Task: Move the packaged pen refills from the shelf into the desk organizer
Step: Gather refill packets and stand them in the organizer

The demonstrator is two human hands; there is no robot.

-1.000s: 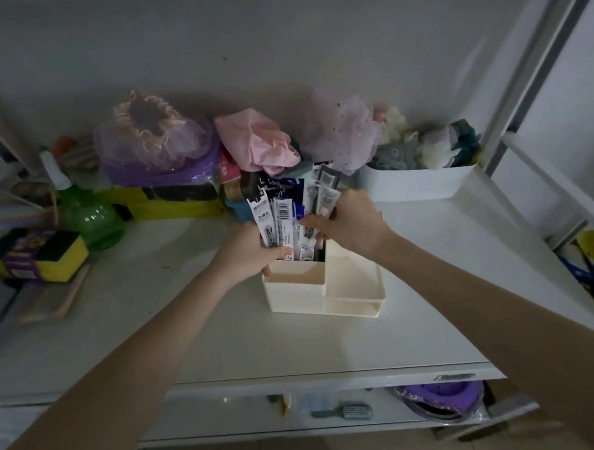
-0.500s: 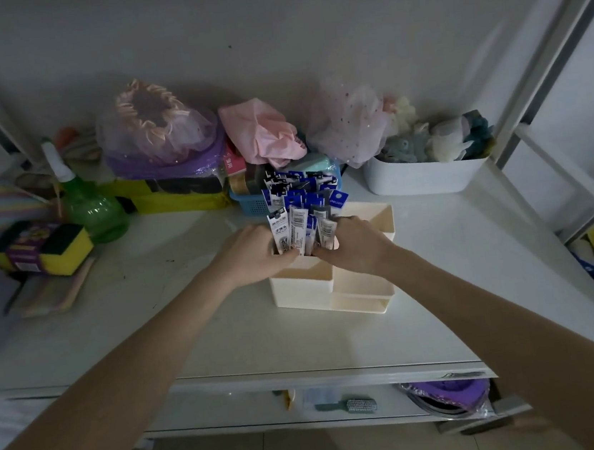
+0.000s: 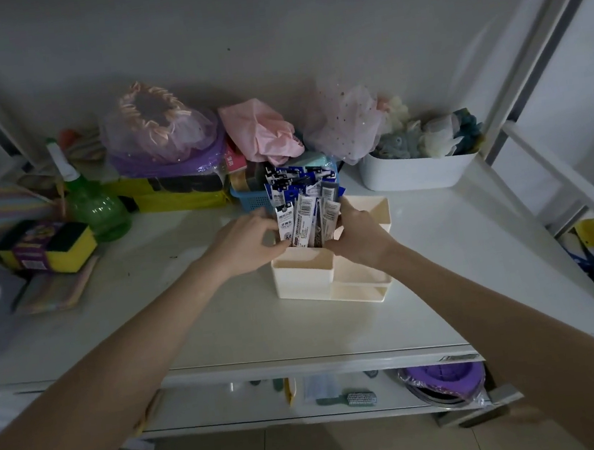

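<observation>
We have both hands cupped around a bundle of packaged pen refills [image 3: 306, 220], our left hand [image 3: 249, 247] pressing in from one side and our right hand [image 3: 359, 237] from the other, so the grip is narrow and closed on the packs. We judge the squeeze is there to keep the loose sleeves together and upright while their lower ends go down into a rear compartment of the desk organizer [image 3: 305, 274]; how deep they sit we cannot tell, since our hands hide the bottoms. The packs are slim, flat, glossy sleeves with barcode labels and blue headers, fanned slightly at the top. The organizer is smooth cream plastic, boxy, with a tall front-left cell and lower stepped trays to its right, and it stands near the middle of the white shelf [image 3: 189, 331], well back from the front edge. Just behind it sits a blue mesh basket [image 3: 251, 198], perforated and rigid.
</observation>
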